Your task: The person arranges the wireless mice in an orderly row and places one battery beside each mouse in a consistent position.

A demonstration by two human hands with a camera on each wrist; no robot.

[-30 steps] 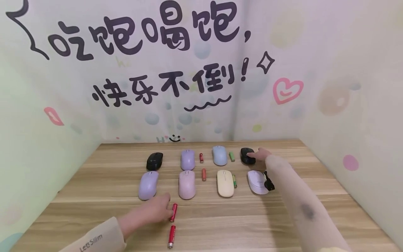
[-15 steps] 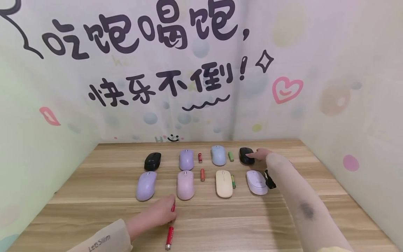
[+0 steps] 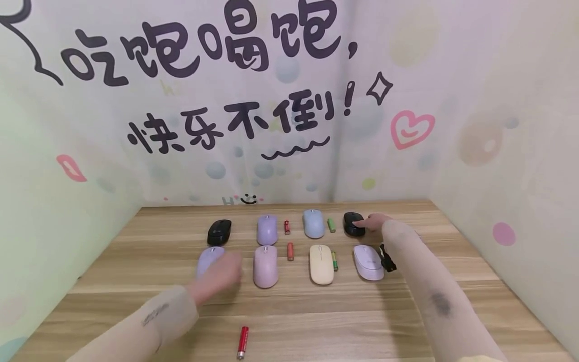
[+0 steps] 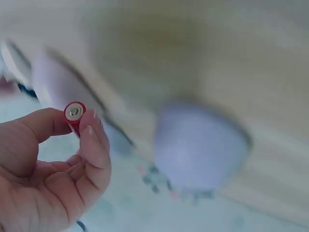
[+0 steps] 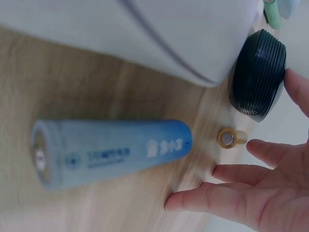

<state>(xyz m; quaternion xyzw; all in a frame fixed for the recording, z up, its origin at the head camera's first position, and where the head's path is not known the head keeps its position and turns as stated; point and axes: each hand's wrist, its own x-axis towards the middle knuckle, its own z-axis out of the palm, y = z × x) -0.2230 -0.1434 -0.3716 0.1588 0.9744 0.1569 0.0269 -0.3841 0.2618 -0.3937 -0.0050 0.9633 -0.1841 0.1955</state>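
My left hand (image 3: 220, 275) pinches a red battery (image 4: 74, 112) between thumb and fingertips, end cap towards the wrist camera. It is blurred in the head view, raised over the front-left purple mouse (image 3: 209, 259) and partly covering it. A second red battery (image 3: 243, 343) lies near the front of the table. At the back right, my right hand (image 3: 376, 221) has its fingers spread, one touching the side of a black mouse (image 5: 258, 75). Below that finger, another fingertip is at a gold-ended battery (image 5: 231, 138); whether they touch I cannot tell. A blue battery (image 5: 113, 151) lies closer to the wrist camera.
Mice stand in two rows, among them a black one (image 3: 219, 232), a pink one (image 3: 266, 266), a cream one (image 3: 321, 264) and a white-lilac one (image 3: 368, 262). Small red batteries (image 3: 290, 252) and green batteries (image 3: 331, 224) lie beside some. A printed cloth (image 3: 289, 171) closes off the back.
My left hand has picked up the upper of the two front red batteries and moved up and left with it, over the purple mouse. The right hand stays at the black mouse.
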